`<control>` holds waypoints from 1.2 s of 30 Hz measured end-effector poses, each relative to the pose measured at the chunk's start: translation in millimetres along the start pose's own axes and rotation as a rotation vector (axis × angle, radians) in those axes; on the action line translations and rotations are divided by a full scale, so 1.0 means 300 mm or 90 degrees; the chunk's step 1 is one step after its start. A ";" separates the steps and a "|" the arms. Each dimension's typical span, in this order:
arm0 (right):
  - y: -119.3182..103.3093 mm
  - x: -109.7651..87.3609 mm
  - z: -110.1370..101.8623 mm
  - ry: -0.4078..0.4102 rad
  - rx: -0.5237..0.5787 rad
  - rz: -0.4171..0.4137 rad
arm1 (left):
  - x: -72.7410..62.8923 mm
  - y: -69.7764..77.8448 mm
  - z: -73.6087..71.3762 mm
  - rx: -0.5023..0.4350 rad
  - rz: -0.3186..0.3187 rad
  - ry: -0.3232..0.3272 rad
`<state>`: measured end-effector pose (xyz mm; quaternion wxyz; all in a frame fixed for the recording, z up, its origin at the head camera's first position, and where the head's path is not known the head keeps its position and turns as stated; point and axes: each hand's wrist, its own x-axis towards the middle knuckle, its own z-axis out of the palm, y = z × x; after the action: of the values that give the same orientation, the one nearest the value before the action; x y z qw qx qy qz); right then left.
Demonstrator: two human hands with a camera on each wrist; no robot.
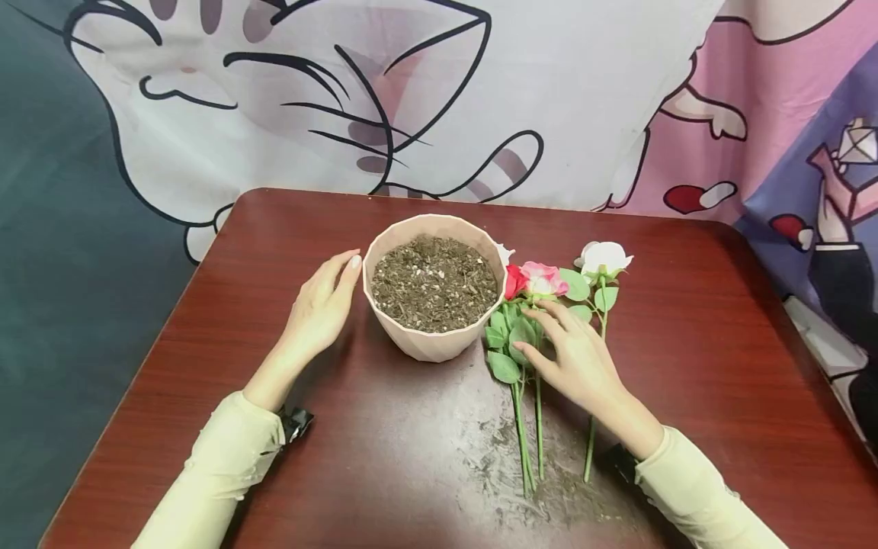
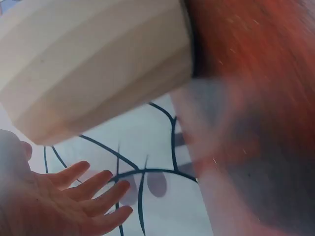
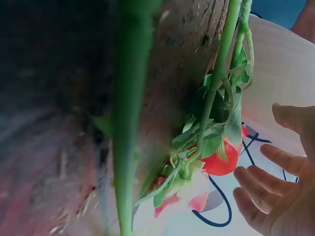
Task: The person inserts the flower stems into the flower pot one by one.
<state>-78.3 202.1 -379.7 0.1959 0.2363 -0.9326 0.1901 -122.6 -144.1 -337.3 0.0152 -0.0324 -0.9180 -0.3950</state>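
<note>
A pale pink faceted flowerpot (image 1: 432, 347) stands upright on the table, filled with dark soil (image 1: 435, 282). My left hand (image 1: 322, 301) is at the pot's left side, fingertips right by the rim; the left wrist view shows its fingers loosely spread beside the pot wall (image 2: 108, 69). To the pot's right lie artificial roses: a red one (image 1: 514, 282), a pink one (image 1: 545, 280) and a white one (image 1: 604, 259). Over the leaves and stems of the red and pink roses hovers my right hand (image 1: 579, 358), its fingers parted and holding nothing.
Green rose stems (image 1: 524, 450) point toward the near side of the brown table (image 1: 384, 457). Wet smears and soil specks mark the tabletop around them. A cartoon-printed cloth (image 1: 583, 99) hangs behind the far edge. White petals (image 1: 505, 253) peek out beside the pot's right rim.
</note>
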 end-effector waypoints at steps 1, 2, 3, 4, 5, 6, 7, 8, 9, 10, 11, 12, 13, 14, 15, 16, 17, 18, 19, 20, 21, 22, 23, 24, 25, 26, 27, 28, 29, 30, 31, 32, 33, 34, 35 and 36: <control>-0.004 -0.005 0.000 -0.002 0.001 0.003 | 0.000 0.006 -0.001 -0.010 0.005 0.004; -0.008 -0.010 -0.001 -0.003 0.002 0.004 | 0.000 0.011 0.000 -0.022 0.009 0.007; -0.012 -0.016 -0.001 -0.003 0.004 0.004 | 0.001 0.016 0.000 -0.034 0.013 0.010; -0.017 -0.022 0.000 -0.002 0.007 0.002 | 0.003 0.021 0.001 -0.049 0.017 0.013; -0.023 -0.030 0.000 -0.001 0.011 0.000 | 0.006 0.025 0.003 -0.066 0.018 0.016; -0.029 -0.037 0.000 0.000 0.017 -0.002 | 0.009 0.030 0.004 -0.082 0.019 0.021; -0.037 -0.045 0.001 -0.001 0.023 -0.003 | 0.013 0.033 0.005 -0.100 0.020 0.026; -0.046 -0.053 0.002 -0.005 0.028 0.001 | 0.017 0.037 0.005 -0.117 0.021 0.032; -0.055 -0.062 0.002 -0.012 0.032 0.008 | 0.020 0.040 0.005 -0.132 0.022 0.038; -0.065 -0.070 0.004 -0.021 0.035 0.018 | 0.024 0.043 0.004 -0.148 0.022 0.042; -0.075 -0.078 0.005 -0.033 0.039 0.033 | 0.027 0.045 0.004 -0.161 0.023 0.045; -0.084 -0.084 0.006 -0.048 0.041 0.051 | 0.029 0.046 0.003 -0.176 0.024 0.044; -0.093 -0.091 0.007 -0.065 0.042 0.072 | 0.032 0.046 0.003 -0.191 0.023 0.041; -0.101 -0.096 0.008 -0.084 0.042 0.096 | 0.033 0.047 0.003 -0.208 0.020 0.035; -0.107 -0.100 0.009 -0.104 0.044 0.117 | 0.035 0.047 0.003 -0.225 0.015 0.028; -0.112 -0.104 0.010 -0.124 0.048 0.139 | 0.036 0.046 0.004 -0.241 0.008 0.019; -0.117 -0.107 0.011 -0.144 0.051 0.158 | 0.036 0.047 0.004 -0.255 0.002 0.009; -0.121 -0.110 0.012 -0.165 0.056 0.176 | 0.036 0.048 0.004 -0.271 -0.008 -0.002; -0.124 -0.113 0.013 -0.187 0.060 0.190 | 0.036 0.049 0.004 -0.285 -0.018 -0.013; -0.128 -0.115 0.013 -0.210 0.064 0.201 | 0.036 0.051 0.004 -0.298 -0.028 -0.022; -0.130 -0.118 0.014 -0.230 0.068 0.208 | 0.037 0.052 0.005 -0.309 -0.038 -0.030; -0.131 -0.121 0.015 -0.250 0.071 0.213 | 0.038 0.053 0.005 -0.325 -0.049 -0.040; -0.133 -0.123 0.016 -0.266 0.073 0.214 | 0.039 0.054 0.006 -0.342 -0.059 -0.048; -0.132 -0.125 0.016 -0.280 0.074 0.213 | 0.041 0.055 0.007 -0.358 -0.069 -0.054; -0.131 -0.127 0.016 -0.289 0.073 0.209 | 0.043 0.055 0.008 -0.372 -0.075 -0.060; -0.128 -0.129 0.016 -0.295 0.074 0.203 | 0.044 0.056 0.009 -0.383 -0.079 -0.065; -0.125 -0.130 0.015 -0.298 0.075 0.201 | 0.047 0.055 0.010 -0.396 -0.082 -0.071; -0.122 -0.127 0.016 -0.297 0.077 0.196 | 0.050 0.057 0.006 -0.405 -0.082 -0.076; -0.119 -0.123 0.015 -0.295 0.080 0.194 | 0.053 0.058 0.002 -0.411 -0.079 -0.079; -0.117 -0.121 0.014 -0.297 0.088 0.197 | 0.057 0.058 -0.002 -0.416 -0.078 -0.084; -0.116 -0.118 0.011 -0.303 0.105 0.204 | 0.059 0.058 -0.005 -0.421 -0.078 -0.090; -0.116 -0.116 0.008 -0.313 0.122 0.215 | 0.061 0.059 -0.008 -0.424 -0.081 -0.096; -0.116 -0.114 0.005 -0.322 0.138 0.225 | 0.063 0.058 -0.011 -0.429 -0.085 -0.101; -0.116 -0.113 0.003 -0.329 0.153 0.234 | 0.064 0.056 -0.013 -0.433 -0.091 -0.106; -0.117 -0.111 0.001 -0.337 0.170 0.244 | 0.066 0.054 -0.016 -0.437 -0.097 -0.110; -0.117 -0.111 0.001 -0.345 0.186 0.255 | 0.066 0.052 -0.018 -0.440 -0.103 -0.113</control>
<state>-33.2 185.4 -385.9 -0.1357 0.1161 -0.9413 0.2866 -141.4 -136.4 -321.4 -0.1079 0.0030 -0.7274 -0.6777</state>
